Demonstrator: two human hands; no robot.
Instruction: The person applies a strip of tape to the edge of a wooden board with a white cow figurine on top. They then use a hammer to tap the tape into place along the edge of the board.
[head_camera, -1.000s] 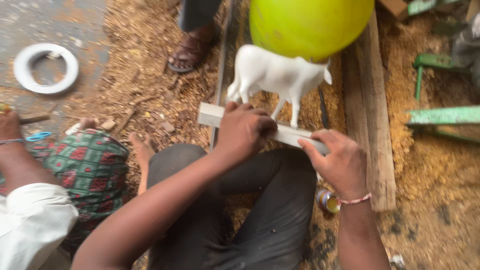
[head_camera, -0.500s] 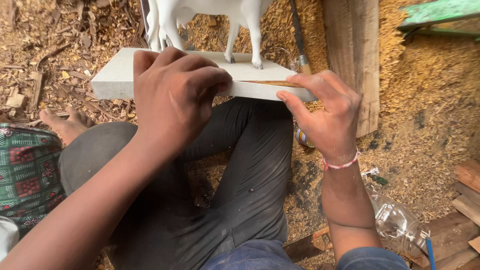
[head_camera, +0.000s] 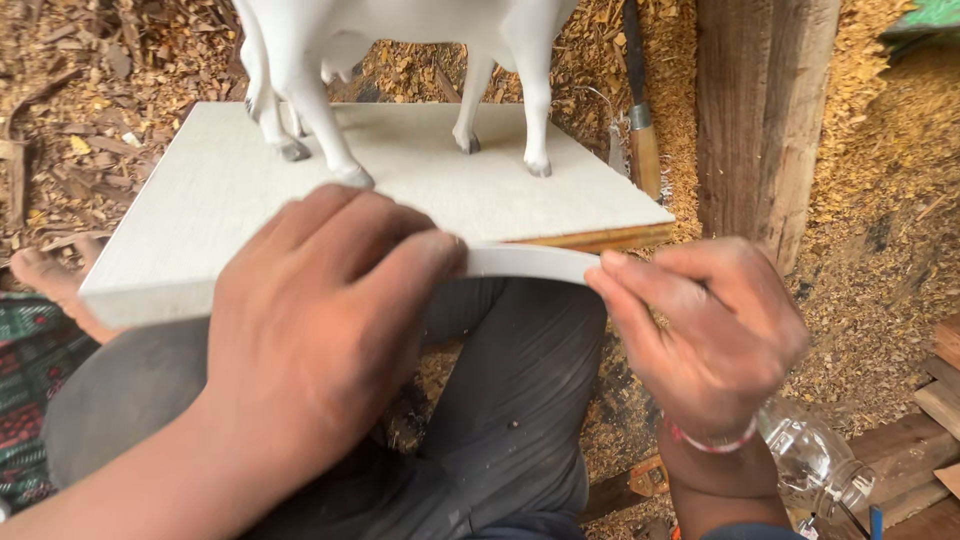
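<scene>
A white animal figure stands on four legs on a flat white board resting over my lap. My left hand presses a thin white strip against the board's near edge, fingers curled over it. My right hand pinches the free end of that strip near the board's right corner, where bare yellowish wood edge shows. My legs in dark trousers lie under the board.
Sawdust and wood shavings cover the ground. A thick wooden beam stands at the right, with a wooden-handled tool beside it. A clear plastic bottle lies by my right wrist. Patterned cloth is at the left.
The view has closed in on the board. Both hands stay at its near edge, and the white strip now lies stretched between them along the edge.
</scene>
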